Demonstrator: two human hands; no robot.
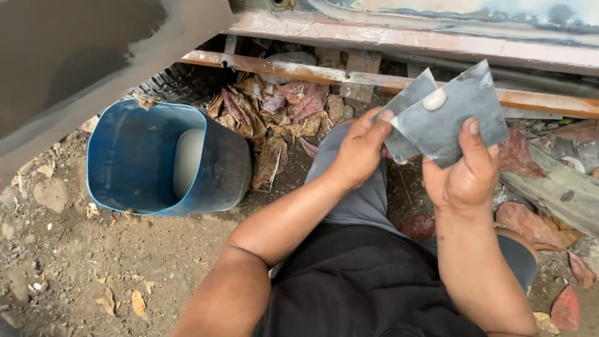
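Note:
My left hand (360, 150) pinches a grey flat sheet piece (407, 103) by its edge. Right beside it, my right hand (463, 175) grips a second, larger grey flat piece (458, 115) that carries a pale blob of putty (435, 100) near its top edge. The two pieces overlap, the larger one in front. Both are held up above my knee, in front of a rusty, patched vehicle underside (399, 37).
A cut blue plastic container (134, 159) with pale liquid in it lies on the dirt at the left. Dry leaves (281, 118) are heaped under the rusty frame rail (299, 70). A grey body panel (75, 68) fills the upper left. More leaves and debris lie at the right.

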